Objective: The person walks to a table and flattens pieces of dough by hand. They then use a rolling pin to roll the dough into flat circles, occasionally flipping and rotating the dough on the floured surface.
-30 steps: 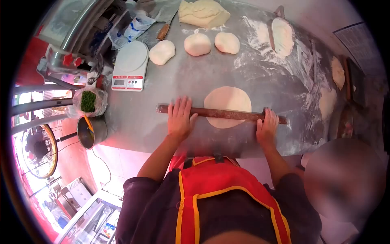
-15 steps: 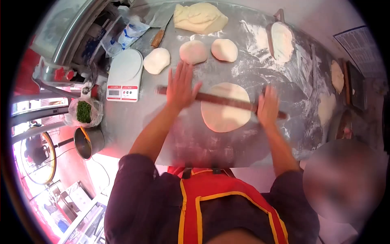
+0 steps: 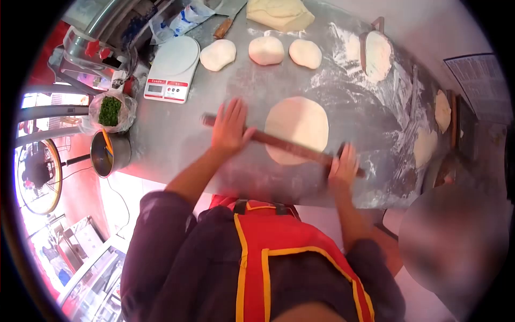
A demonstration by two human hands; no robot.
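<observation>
A thin wooden rolling pin lies slantwise across a flat round of dough, over its lower half. Flat on the pin's left end rests my left hand, its fingers stretched out and the thumb apart. My right hand presses the other end, fingers extended and slightly blurred. Both hands are open, with the pin under the palms rather than wrapped by the fingers. Beyond the round sit three thick dough pieces: one at left, one in the middle and one at right.
A white digital scale and a large dough mass stand on the floured metal table. A wooden-handled tool lies behind. Chopped greens and a metal pot are left. At right is a floured scoop-like item.
Both hands have drawn the rolling pin toward my body, from the dough round's middle to its lower half. The camera view has shifted, moving the table items slightly upward.
</observation>
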